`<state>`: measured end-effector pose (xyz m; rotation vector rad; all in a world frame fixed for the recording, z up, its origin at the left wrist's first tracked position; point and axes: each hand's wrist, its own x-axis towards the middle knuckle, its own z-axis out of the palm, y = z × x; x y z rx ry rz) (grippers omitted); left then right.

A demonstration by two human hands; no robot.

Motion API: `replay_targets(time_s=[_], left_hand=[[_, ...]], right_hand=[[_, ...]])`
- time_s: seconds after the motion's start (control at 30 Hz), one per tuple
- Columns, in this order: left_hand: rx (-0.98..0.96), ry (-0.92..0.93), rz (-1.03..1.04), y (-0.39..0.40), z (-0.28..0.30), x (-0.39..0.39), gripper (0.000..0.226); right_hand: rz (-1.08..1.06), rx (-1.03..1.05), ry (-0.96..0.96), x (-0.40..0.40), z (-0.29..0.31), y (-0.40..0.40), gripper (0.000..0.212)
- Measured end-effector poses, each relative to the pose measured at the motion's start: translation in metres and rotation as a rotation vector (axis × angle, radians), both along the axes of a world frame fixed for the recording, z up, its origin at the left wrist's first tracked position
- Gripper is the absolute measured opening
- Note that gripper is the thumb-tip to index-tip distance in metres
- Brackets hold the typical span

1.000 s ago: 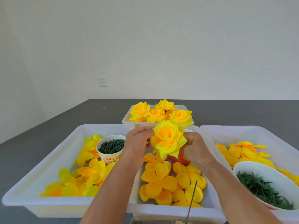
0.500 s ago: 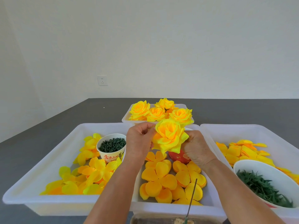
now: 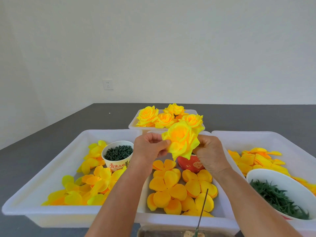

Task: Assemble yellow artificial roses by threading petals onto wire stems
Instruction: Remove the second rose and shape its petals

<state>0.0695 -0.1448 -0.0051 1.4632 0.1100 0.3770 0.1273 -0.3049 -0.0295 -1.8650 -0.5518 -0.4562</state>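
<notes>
Pinching the left edge of a yellow rose (image 3: 182,141) between left hand (image 3: 150,148) thumb and fingers, grip pressed on an outer petal. Cupping the rose's right side with the right hand (image 3: 209,153), fingers curled behind the petals; exact contact hidden there. Holding the rose in the air above the middle tray (image 3: 188,219), bloom facing the camera.

Judging by the full bloom, shaping or seating the outer petal layer, near the end of this one flower. Next, likely calling for a calyx or a stopper at the base, then setting the rose down among the finished roses (image 3: 164,117) in the small tray behind it; no stem visible under the bloom, so hard to say.

Lying below the rose, orange-yellow petal rings (image 3: 168,185) and a red cup (image 3: 191,164). Standing near the front of that tray, a thin upright wire (image 3: 202,207), close to the forearms and worth avoiding when lowering the hands. Left of the rose, a paper cup of dark green pieces (image 3: 118,154) among loose petals (image 3: 89,187). To the right of the rose, a white bowl of green leaves (image 3: 280,195), all on a dark grey desk (image 3: 42,139).
</notes>
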Motion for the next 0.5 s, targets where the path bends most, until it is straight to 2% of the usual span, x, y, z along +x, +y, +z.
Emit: replay_targets(time_s=[0.13, 0.27, 0.3, 0.4, 0.5], left_hand=[[-0.057, 0.11, 0.013, 0.0047, -0.0036, 0.0003, 0.017], [0.219, -0.012, 0.136, 0.0024, -0.0032, 0.0023, 0.021], [0.237, -0.046, 0.144, 0.0013, -0.0023, 0.0023, 0.021], [0.072, -0.101, 0.106, -0.002, 0.0001, 0.0017, 0.008], [0.056, -0.085, 0.085, -0.0041, 0.0011, 0.001, 0.019]], right_hand=[[0.005, -0.047, -0.059, -0.0011, 0.0, 0.0013, 0.005], [0.004, -0.067, -0.068, -0.0057, 0.0012, 0.0013, 0.017], [0.004, -0.076, -0.064, -0.0064, 0.0013, 0.0011, 0.02], [0.015, -0.08, -0.08, -0.0066, 0.0014, 0.0026, 0.013], [0.031, -0.088, -0.115, -0.0088, 0.0023, 0.0034, 0.01]])
